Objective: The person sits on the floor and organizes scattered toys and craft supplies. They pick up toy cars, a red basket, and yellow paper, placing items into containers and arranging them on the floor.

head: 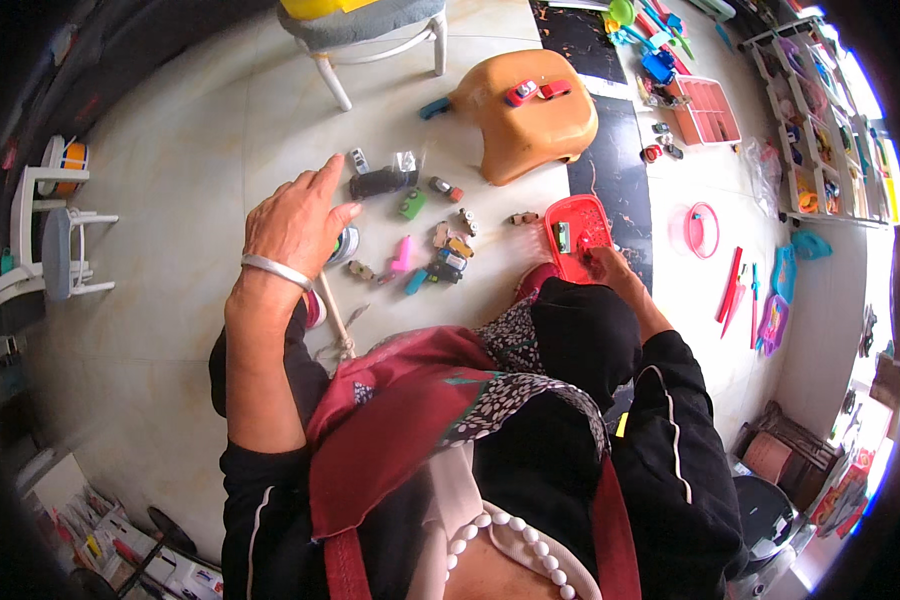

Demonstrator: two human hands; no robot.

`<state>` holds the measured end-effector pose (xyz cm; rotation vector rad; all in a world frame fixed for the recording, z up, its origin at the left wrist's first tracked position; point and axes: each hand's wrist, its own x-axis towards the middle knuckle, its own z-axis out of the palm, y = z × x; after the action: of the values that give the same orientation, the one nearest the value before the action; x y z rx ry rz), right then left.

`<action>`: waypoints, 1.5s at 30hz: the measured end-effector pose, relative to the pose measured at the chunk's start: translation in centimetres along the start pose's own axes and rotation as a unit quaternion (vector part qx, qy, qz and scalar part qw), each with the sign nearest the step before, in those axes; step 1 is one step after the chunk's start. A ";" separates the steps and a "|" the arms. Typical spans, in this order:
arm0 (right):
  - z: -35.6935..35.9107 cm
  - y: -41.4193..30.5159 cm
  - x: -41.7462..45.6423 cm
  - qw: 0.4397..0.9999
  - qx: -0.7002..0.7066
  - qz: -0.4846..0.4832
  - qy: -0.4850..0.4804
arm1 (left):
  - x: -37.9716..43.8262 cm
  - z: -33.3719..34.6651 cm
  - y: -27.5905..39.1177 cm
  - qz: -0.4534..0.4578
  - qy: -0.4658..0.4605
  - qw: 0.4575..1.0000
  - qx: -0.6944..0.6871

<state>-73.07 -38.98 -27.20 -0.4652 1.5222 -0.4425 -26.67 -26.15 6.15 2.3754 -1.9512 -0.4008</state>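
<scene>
My left hand (291, 217), with a metal bangle at the wrist, is raised over the floor with its thumb apart and nothing in it. Near its thumb is a round container (345, 244), partly hidden. My right hand (610, 266) is at the near right edge of a red plastic basket (552, 231); its fingertips are over a small red thing, and whether they hold it I cannot tell. A green toy vehicle (562, 237) lies in the basket. Between my hands are a green toy car (412, 203), a pink toy (401, 256), a black toy vehicle (382, 181) and several other small toys.
An orange plastic stool (529, 127) bears two red toy cars (521, 93). Beyond stands a grey-seated chair (367, 30). At right are a pink divided tray (709, 111), a round pink basket (702, 230) and a rack of bins (817, 127). A stick (335, 311) lies near my left foot.
</scene>
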 end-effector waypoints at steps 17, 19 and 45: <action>33.6 -7.6 6.9 0.525 -0.668 -0.505 -0.151 | -1.3 -1.2 -2.3 -0.018 0.082 0.996 -0.036; 38.8 -6.2 4.4 0.588 -0.673 -0.441 -0.080 | -2.0 -1.0 -2.7 -0.049 0.071 0.996 -0.022; 32.7 -9.7 -1.2 0.544 -0.625 -0.554 -0.084 | -1.2 -1.7 -1.6 -0.011 0.034 0.998 -0.052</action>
<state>-40.28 -45.98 -21.06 -2.6119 0.9008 -0.1175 -24.97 -24.91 7.71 2.3162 -1.8321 -0.4064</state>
